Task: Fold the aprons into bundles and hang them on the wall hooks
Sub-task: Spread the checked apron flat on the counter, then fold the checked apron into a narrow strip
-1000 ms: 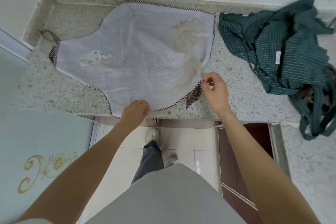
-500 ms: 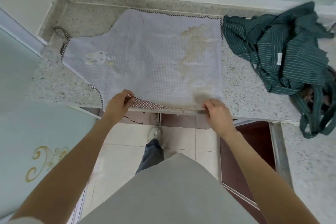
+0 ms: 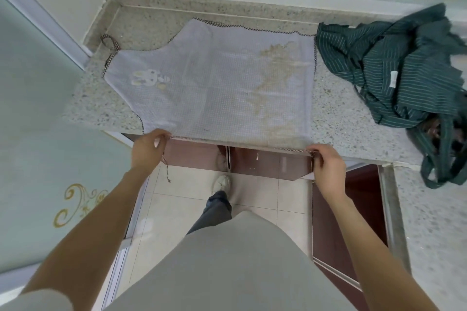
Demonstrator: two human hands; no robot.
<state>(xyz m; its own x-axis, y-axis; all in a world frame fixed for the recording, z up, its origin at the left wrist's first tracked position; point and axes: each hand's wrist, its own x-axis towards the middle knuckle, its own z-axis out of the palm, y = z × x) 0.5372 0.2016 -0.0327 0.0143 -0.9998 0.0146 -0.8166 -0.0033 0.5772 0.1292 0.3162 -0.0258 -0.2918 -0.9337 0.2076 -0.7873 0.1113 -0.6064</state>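
The left hand pinches the near left corner of the checked apron, fingers curled round its edge, a thin tie string dangling just below the knuckles; ahead of that hand the apron lies spread flat on the table, its bib and neck loop off to the far left, a rabbit picture forward of the hand, brownish stains nearer the other side; the right hand grips the near right corner at the table's front edge, clenched on the trim; beyond and to the right of it a dark striped apron sits crumpled, one strap hanging over the edge; judging by this, no apron is folded yet, neither is bundled, and no wall hooks are in view, so nearly all the work remains.
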